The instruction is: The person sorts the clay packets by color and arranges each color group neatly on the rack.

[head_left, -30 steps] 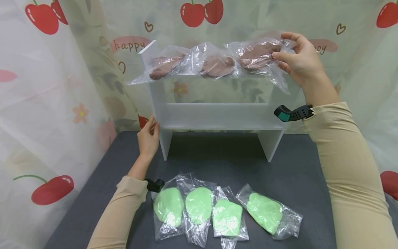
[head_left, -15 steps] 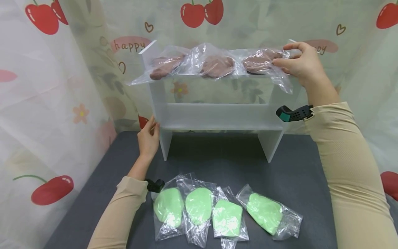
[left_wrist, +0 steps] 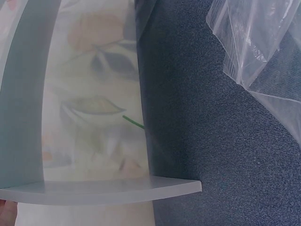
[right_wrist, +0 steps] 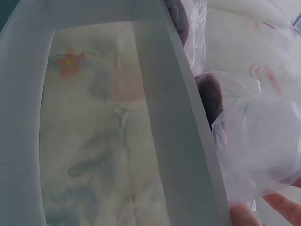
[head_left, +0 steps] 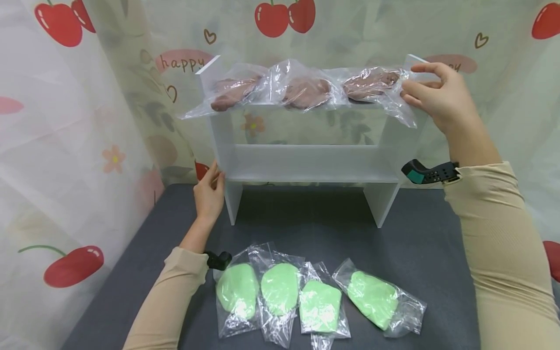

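Head view: a white shelf [head_left: 315,163] is touched by the left hand [head_left: 209,192], fingers extended — the rightmost brown-filled bag [head_left: 369,85] by the right hand [head_left: 444,92], fingertips parted.

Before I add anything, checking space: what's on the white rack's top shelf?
Three bagged brown pieces lie in a row along the top shelf. The surface directly beneath them is hidden.

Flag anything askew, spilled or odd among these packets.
The rightmost green packet lies slanted, unlike the other green packets. The leftmost brown packet pokes loose plastic past the left side of the white rack. No spill shows.
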Action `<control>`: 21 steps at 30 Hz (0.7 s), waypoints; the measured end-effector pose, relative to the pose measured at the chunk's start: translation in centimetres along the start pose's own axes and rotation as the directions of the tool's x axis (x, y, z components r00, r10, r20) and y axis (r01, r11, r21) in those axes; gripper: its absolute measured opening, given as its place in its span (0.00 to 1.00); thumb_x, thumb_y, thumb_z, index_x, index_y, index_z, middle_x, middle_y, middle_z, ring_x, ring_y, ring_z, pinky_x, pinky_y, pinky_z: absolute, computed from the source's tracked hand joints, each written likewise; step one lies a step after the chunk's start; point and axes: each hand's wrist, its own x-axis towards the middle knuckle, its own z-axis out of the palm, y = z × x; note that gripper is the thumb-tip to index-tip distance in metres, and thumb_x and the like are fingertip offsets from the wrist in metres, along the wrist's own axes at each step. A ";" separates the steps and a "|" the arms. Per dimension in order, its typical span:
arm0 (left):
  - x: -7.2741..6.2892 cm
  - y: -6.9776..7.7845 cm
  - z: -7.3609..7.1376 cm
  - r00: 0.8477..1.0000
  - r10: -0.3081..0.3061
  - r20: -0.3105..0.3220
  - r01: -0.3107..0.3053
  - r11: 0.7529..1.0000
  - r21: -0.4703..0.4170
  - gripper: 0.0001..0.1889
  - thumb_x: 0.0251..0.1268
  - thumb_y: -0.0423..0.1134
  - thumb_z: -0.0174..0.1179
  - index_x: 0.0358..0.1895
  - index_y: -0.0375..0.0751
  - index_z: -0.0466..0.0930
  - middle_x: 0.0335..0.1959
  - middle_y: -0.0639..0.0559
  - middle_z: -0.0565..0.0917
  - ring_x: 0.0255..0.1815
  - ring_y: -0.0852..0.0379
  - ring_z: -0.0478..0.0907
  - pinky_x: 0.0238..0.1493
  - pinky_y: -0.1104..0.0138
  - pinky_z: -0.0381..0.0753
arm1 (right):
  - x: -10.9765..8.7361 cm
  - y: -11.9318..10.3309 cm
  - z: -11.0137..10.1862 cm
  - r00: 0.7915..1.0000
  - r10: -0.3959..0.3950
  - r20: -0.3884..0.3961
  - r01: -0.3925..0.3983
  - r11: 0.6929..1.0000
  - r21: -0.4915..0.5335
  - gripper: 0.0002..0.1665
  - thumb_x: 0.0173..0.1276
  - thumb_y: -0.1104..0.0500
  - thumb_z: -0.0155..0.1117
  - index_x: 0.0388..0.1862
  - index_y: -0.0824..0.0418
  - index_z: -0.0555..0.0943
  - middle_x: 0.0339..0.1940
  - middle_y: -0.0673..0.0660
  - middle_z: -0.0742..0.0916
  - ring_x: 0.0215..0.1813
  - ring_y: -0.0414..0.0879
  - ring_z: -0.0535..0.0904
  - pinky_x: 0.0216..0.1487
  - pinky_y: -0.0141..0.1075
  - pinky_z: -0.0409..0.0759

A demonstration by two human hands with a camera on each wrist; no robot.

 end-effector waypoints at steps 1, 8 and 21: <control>0.0 0.0 0.0 1.000 0.000 0.001 0.000 1.000 -0.002 0.22 0.69 0.34 0.52 0.65 0.43 0.69 0.57 0.37 0.78 0.52 0.42 0.81 0.49 0.52 0.81 | -0.2 0.1 -0.1 1.000 -0.008 0.007 0.007 0.999 0.033 0.41 0.57 0.57 0.69 0.69 0.52 0.63 0.47 0.48 0.74 0.44 0.38 0.77 0.36 0.18 0.80; -0.1 0.1 -0.1 1.000 0.007 0.006 -0.007 1.000 -0.002 0.22 0.69 0.34 0.52 0.65 0.41 0.68 0.58 0.37 0.77 0.52 0.42 0.80 0.49 0.52 0.81 | -2.1 1.4 -0.6 0.996 -0.086 0.034 0.075 0.967 0.241 0.34 0.54 0.63 0.71 0.60 0.58 0.70 0.40 0.51 0.80 0.37 0.39 0.83 0.37 0.22 0.82; -0.2 0.0 -0.1 1.000 0.015 0.013 -0.015 1.000 0.023 0.22 0.70 0.34 0.51 0.66 0.38 0.66 0.54 0.34 0.79 0.51 0.41 0.81 0.49 0.52 0.81 | -5.3 5.4 -0.5 0.988 -0.154 0.010 0.146 0.956 0.255 0.19 0.59 0.62 0.66 0.49 0.60 0.73 0.39 0.51 0.79 0.31 0.40 0.83 0.33 0.27 0.84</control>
